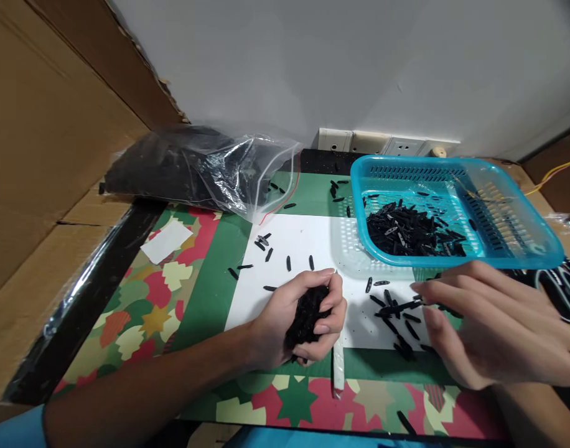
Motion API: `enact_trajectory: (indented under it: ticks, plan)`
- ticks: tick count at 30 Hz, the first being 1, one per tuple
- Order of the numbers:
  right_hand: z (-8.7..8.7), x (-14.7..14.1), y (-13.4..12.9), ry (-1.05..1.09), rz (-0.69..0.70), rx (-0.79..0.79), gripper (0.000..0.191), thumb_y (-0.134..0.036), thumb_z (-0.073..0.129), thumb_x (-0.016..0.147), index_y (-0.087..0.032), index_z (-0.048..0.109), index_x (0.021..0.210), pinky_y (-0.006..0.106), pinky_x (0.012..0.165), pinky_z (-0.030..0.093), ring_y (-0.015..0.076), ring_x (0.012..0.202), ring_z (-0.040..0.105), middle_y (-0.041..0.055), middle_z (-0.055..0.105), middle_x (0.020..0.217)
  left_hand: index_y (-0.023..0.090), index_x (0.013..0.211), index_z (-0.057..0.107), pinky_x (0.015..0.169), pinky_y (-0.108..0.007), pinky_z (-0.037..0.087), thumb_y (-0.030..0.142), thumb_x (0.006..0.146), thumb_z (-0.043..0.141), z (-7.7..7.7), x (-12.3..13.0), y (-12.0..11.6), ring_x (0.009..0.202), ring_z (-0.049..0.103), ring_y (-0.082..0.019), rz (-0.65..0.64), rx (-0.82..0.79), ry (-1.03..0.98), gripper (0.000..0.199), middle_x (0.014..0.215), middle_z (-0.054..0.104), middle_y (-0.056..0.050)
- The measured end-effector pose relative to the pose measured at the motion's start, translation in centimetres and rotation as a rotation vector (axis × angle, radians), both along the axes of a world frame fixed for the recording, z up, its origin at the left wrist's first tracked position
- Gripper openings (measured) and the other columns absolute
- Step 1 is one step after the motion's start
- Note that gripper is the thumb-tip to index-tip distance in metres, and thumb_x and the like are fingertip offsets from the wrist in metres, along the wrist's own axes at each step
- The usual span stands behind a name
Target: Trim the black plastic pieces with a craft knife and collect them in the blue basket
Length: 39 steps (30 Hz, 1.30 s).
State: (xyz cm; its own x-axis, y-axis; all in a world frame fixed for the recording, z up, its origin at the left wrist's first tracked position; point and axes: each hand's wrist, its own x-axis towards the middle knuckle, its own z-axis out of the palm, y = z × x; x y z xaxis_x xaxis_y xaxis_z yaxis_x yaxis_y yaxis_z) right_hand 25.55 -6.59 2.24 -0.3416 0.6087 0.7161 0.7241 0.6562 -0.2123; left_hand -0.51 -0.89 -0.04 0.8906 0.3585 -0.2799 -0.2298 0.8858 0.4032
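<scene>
My left hand (pixel 308 317) is closed around a clump of small black slivers (pixel 308 314), held over a white sheet (pixel 317 236). A thin tool with a white wrapped handle (pixel 338 367) runs beneath that hand's fingers; whether they grip it is hidden. At the right, my right hand (pixel 490 317) hovers palm down, slightly blurred, thumb and index finger apart. Its fingertips are beside a loose pile of black slivers (pixel 394 308) on the sheet. One sliver's end lies close to the thumb and index tips. More slivers (pixel 401 230) are heaped inside a blue plastic basket (pixel 453 261).
A clear zip bag (pixel 196 168) full of black material lies at the back left. Scissors (pixel 555 292) rest right of the basket. Scattered slivers and a white paper scrap (pixel 166 241) lie on the patterned mat (pixel 196 298). Cardboard (pixel 56 93) stands left; wall sockets (pixel 401 146) are behind.
</scene>
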Motion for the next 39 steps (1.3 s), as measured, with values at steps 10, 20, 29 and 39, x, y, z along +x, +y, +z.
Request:
enact_trajectory:
  ticks: [10,20,29,39]
  plan:
    - [-0.7,-5.3,-0.7,0.135,0.240,-0.205,0.022,-0.005,0.074,0.090,-0.012,0.075,0.111,0.033,0.062,0.055,0.0201,0.074,0.066,0.0104,0.080,0.090,0.021,0.077,0.053,0.029,-0.015,0.028,0.066,0.103,0.046,0.2,0.8,-1.0,0.031,0.035,-0.007,-0.109,0.040,0.209,0.052,0.054,0.049,0.005]
    - [-0.6,-6.2,-1.0,0.255,0.212,-0.423,0.011,-0.009,0.074,0.091,-0.014,0.072,0.101,0.035,0.062,0.047,0.0211,0.075,0.062,0.0101,0.072,0.087,0.021,0.082,0.054,0.030,-0.017,0.030,0.080,0.094,0.055,0.8,1.2,-1.9,0.031,0.042,-0.009,-0.050,0.169,0.428,0.060,0.050,0.053,0.005]
    - [0.1,-6.2,-1.4,0.433,0.225,-0.583,0.019,-0.003,0.067,0.094,-0.017,0.074,0.104,0.030,0.062,0.050,0.0171,0.072,0.064,0.0053,0.070,0.085,0.022,0.087,0.056,0.031,-0.017,0.030,0.073,0.095,0.059,0.7,1.2,-2.2,0.034,0.046,-0.010,-0.011,0.184,0.460,0.052,0.051,0.053,0.006]
    - [-0.5,-5.0,-1.2,0.457,0.164,-0.572,0.022,-0.003,0.071,0.095,-0.021,0.073,0.108,0.027,0.066,0.058,0.0166,0.073,0.074,0.0034,0.079,0.088,0.020,0.070,0.052,0.027,-0.017,0.026,0.052,0.096,0.064,-0.1,0.8,-1.1,0.029,0.038,-0.007,-0.030,0.097,0.225,0.043,0.052,0.049,0.006]
